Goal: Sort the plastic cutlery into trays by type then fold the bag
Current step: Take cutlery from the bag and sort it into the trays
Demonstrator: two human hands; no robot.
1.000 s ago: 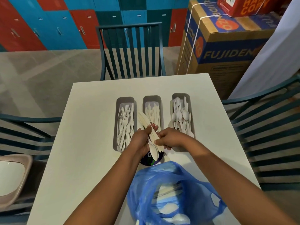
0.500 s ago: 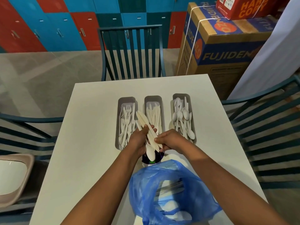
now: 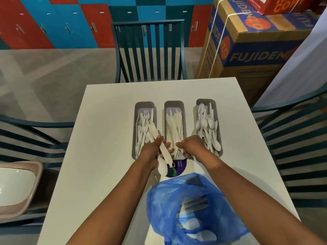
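Observation:
Three grey trays stand side by side on the white table (image 3: 99,156): the fork tray (image 3: 144,104) on the left, the knife tray (image 3: 174,103) in the middle, the spoon tray (image 3: 206,102) on the right. My left hand (image 3: 152,151) grips a bundle of white cutlery (image 3: 163,151), knives with a spoon bowl at the near end, over the gap between fork and knife trays. My right hand (image 3: 190,145) hovers over the near end of the knife tray, fingers curled; whether it holds anything is unclear. A blue plastic bag (image 3: 191,207) with more cutlery inside lies near me.
A purple round sticker (image 3: 178,168) lies on the table under the hands. Dark metal chairs stand at the far side (image 3: 148,50), left (image 3: 26,138) and right (image 3: 292,138). A large cardboard box (image 3: 256,50) stands beyond the far right corner. A beige bin (image 3: 17,188) sits at left.
My left hand has shifted left with its bundle, which now lies partly over the fork tray. My right hand has come off the bundle and moved right, over the knife tray's near end.

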